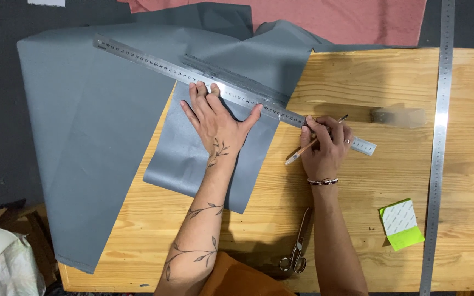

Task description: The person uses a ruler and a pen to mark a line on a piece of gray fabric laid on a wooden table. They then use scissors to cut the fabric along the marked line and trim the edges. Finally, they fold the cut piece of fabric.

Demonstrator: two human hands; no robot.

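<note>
My left hand [215, 118] lies flat with fingers spread on grey fabric [100, 126], its fingertips pressing on a long steel ruler [154, 63] that runs diagonally across the cloth. My right hand [327, 145] grips a pencil [297, 154] and rests against the lower right end of that ruler, on the wooden table [368, 82]. The pencil is tilted, one end near the ruler's edge.
Scissors [298, 249] lie near the table's front edge. A green and white sticky pad [400, 223] sits at the right. A second long metal ruler [439, 137] runs vertically along the right side. Pink fabric [346, 19] lies at the back. A clear block [399, 116] rests on the wood.
</note>
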